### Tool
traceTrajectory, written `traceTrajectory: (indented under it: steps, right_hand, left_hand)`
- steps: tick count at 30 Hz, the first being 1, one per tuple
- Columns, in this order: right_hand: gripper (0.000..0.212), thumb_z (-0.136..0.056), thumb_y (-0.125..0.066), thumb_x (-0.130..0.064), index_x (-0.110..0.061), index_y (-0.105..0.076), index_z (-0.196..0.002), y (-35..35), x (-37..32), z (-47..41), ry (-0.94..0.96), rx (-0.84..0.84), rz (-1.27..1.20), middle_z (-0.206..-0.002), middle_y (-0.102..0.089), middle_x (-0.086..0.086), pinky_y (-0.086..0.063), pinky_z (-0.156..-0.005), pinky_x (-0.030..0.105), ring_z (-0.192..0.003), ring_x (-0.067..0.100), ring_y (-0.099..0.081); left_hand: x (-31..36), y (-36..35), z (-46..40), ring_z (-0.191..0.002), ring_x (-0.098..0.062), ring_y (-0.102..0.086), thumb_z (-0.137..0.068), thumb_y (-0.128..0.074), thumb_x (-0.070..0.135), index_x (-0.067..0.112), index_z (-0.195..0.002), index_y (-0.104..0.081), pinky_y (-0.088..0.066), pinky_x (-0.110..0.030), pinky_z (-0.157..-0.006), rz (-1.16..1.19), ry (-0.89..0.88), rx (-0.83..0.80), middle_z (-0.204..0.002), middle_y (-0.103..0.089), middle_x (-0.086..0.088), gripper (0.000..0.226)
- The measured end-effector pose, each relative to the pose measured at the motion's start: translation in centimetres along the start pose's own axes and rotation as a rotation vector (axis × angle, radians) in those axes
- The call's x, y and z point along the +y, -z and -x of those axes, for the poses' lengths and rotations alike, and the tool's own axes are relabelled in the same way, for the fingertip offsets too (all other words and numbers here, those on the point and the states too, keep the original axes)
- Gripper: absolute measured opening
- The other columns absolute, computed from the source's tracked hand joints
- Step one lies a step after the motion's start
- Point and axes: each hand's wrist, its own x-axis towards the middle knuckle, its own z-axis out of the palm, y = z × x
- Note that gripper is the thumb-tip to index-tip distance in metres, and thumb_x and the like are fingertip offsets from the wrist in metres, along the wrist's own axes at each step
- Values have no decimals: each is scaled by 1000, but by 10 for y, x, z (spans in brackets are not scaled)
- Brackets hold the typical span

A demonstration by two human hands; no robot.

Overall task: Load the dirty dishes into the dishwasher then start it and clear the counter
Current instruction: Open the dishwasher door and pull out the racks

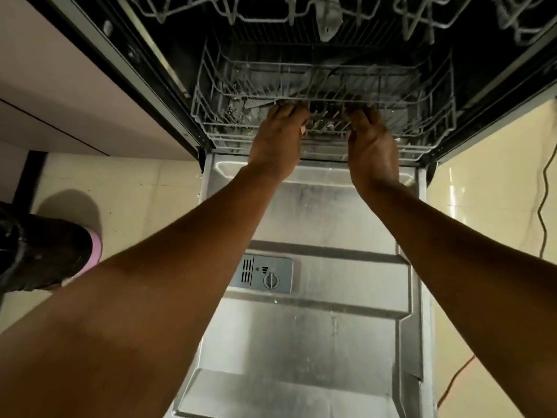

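**Both hands on the lower rack's front rail**

The left hand (275, 140) and the right hand (372, 146) reach forward side by side, each with its fingers curled over the front rail of the lower rack (211, 116) of the dishwasher (168, 86), gripping the wire. A short stretch of rail lies between the two hands. The rack sits inside the tub, its front edge just beyond the hinge line, with grey wire tines standing beyond the fingertips. Above and beyond the hands hangs the upper rack (241, 13). Below the wrists and forearms the open door (331, 342) lies flat, its steel inner face up, with the detergent dispenser (265, 274) under the left forearm. Out to the right of the right arm, a cable (544, 206) trails over the pale floor (488, 164).
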Motion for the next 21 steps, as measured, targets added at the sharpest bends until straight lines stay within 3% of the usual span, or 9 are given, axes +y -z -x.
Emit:
traceTrajectory:
  steps: [2, 4, 7, 9, 12, 16, 19, 21]
  right_hand:
    - [30, -103, -38, -14, -23, -59, -122, 3, 1, 7, 38, 3, -11, -112, -52, -15, -40, -68, 6, -90, -4, -52]
    - [23, -103, -40, -15, -22, -58, -114, 7, 1, 22, 57, -13, -9, -105, -55, -15, -35, -61, 8, -85, -7, -52]
    - [19, -99, -45, -10, -17, -56, -112, 8, 1, 51, 75, -48, 82, -104, -56, 3, -35, -61, 25, -83, 14, -52]
    - [17, -95, -46, -6, -16, -56, -105, 10, 1, 72, 71, -78, 70, -98, -55, 4, -34, -60, 27, -82, 17, -50]
    - [26, -89, -50, 5, -12, -59, -105, 18, -2, 106, 95, -73, 108, -98, -57, 5, -36, -59, 25, -85, 20, -51]
    - [22, -88, -48, 4, -12, -58, -99, 30, -13, 157, 103, -93, 120, -92, -55, 4, -26, -52, 18, -81, 15, -45]
    - [24, -85, -50, 8, -11, -59, -98, 35, -19, 194, 96, -88, 110, -92, -56, 5, -40, -54, 25, -82, 20, -51]
    - [27, -83, -51, 13, -9, -59, -97, 37, -22, 218, 97, -84, 102, -91, -57, 5, -38, -53, 24, -81, 20, -51]
  left_hand:
    - [5, 1, 9, -111, -27, -52, -92, -54, 6, 11, -112, -64, -44, -29, -81, 30, 26, 43, -117, -63, -10, 23]
    - [11, 4, 25, -101, -27, -55, -91, -57, 9, 10, -102, -64, -37, -25, -74, 48, 44, 58, -105, -66, -11, 13]
    - [15, 8, 53, -92, -23, -52, -92, -58, 14, 12, -95, -63, -38, -29, -67, 75, 84, 51, -91, -66, -7, 6]
    - [19, 14, 72, -85, -23, -50, -91, -56, 15, 12, -88, -61, -36, -30, -62, 89, 59, 34, -82, -64, -6, 7]
    - [30, 21, 104, -81, -20, -47, -88, -51, 16, 9, -84, -61, -27, -27, -64, 108, 24, 7, -77, -63, -6, 13]
    - [43, 28, 151, -82, -24, -51, -85, -59, 9, 10, -84, -62, -32, -28, -61, 79, 62, -42, -78, -64, -6, 3]
    - [52, 33, 187, -80, -25, -50, -86, -51, 14, 11, -83, -62, -34, -29, -62, 99, 62, -70, -77, -63, -6, 12]
    - [58, 37, 210, -79, -25, -50, -86, -45, 19, 11, -83, -62, -36, -29, -62, 117, 59, -76, -77, -63, -6, 18]
